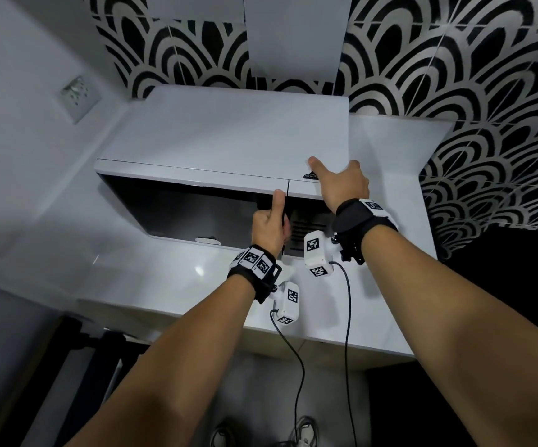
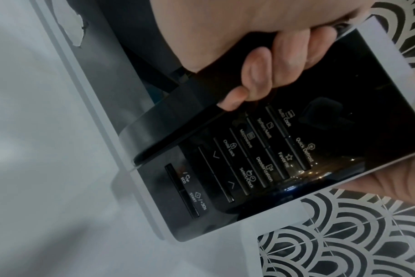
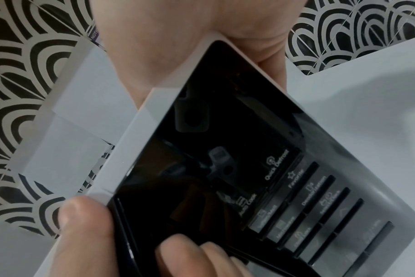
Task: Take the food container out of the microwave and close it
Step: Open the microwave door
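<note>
While the white microwave (image 1: 229, 133) sits on the pale counter (image 1: 171, 279) against the patterned tiles (image 1: 455, 59), the left hand (image 1: 269, 225) curls round the dark door handle (image 2: 178, 105), thumb up along the door's top edge. The right hand (image 1: 342, 182) lies spread on the top right corner above the control panel (image 2: 284, 150), fingers straight. The door (image 1: 193, 208) looks shut or nearly so. Its dark glass hides the inside, so the food container cannot be made out.
</note>
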The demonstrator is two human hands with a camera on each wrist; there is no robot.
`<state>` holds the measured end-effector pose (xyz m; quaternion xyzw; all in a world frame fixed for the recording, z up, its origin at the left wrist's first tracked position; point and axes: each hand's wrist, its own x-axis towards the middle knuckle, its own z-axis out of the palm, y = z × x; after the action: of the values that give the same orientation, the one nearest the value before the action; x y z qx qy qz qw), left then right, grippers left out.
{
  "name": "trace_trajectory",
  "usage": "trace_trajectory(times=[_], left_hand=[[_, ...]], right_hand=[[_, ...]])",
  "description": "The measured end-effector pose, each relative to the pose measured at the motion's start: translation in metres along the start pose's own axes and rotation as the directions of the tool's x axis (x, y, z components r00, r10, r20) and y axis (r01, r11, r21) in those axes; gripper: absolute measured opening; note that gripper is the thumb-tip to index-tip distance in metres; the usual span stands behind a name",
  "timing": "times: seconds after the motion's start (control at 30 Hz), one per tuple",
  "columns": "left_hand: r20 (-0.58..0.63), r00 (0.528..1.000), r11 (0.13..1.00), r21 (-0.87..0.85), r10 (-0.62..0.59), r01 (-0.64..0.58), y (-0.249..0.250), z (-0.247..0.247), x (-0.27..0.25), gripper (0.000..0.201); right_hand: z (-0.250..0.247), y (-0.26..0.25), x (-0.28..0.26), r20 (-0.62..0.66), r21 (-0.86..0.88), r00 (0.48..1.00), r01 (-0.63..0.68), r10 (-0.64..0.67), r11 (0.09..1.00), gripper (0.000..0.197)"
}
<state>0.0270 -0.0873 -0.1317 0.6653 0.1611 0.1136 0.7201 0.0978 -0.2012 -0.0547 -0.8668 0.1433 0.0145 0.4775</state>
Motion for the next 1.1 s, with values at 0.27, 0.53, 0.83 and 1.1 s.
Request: trace_trajectory(times=[0.27,0.53,0.83,1.1], left_hand=[[-0.091,0.996,0.999,0.033,-0.014,0.017,0.004,0.004,-0.002,0.084],[-0.116,0.991,0.995,0.075,-0.062,0.071,0.013,0.002,-0.006,0.071],[-0.025,0.997,0.994,0.080,-0.078,0.080,0.010,-0.026,-0.044,0.070],[0.087,0.988,0.960,0.264,-0.125,0.098,0.025,-0.088,-0.102,0.090]], right_hand=[[-0.003,-0.003,-0.005,0.017,0.000,1.000,0.006,-0.006,1.000,0.090],[-0.004,-0.003,-0.004,0.020,-0.016,1.000,0.008,-0.008,1.000,0.089],[-0.006,-0.004,-0.005,0.031,-0.018,0.999,0.006,-0.005,1.000,0.093],[-0.006,-0.006,-0.011,0.035,-0.028,0.999,0.003,-0.002,1.000,0.093]])
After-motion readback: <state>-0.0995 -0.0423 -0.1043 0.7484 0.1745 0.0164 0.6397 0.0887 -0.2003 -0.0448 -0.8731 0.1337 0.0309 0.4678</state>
